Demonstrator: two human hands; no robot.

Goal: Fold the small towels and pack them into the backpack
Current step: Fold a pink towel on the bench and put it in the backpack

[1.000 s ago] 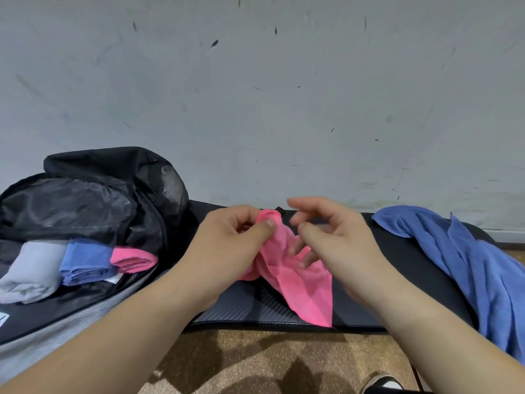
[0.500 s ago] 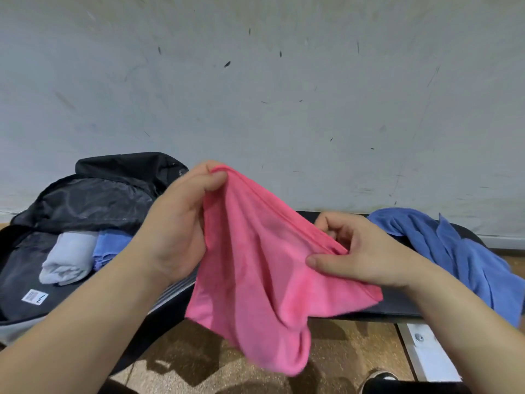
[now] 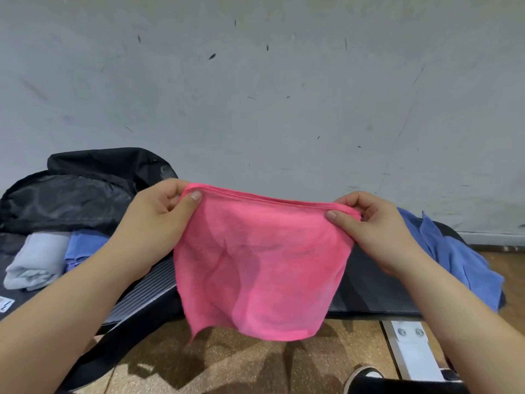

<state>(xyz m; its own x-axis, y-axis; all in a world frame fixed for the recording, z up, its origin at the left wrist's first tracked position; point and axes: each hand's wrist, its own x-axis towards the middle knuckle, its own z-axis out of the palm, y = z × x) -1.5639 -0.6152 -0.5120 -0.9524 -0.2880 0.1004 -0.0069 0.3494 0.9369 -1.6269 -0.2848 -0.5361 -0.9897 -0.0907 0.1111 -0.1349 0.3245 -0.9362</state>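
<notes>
Pinching thin pink towel [image 3: 261, 265] by top corners in left hand [image 3: 154, 223], right hand [image 3: 377, 228] (limp, translucent); partly hiding black bench [image 3: 369, 285].

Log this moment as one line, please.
pink towel held spread | left hand pinches corner | right hand pinches corner | backpack open

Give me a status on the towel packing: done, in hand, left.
Done: a folded grey towel and a folded blue towel lie in the open backpack. In hand: the pink towel hangs unfolded, its top corners pinched by the left hand and right hand. Left: fold and pack it, then the loose blue towel heaped on the bench at the right.
</notes>
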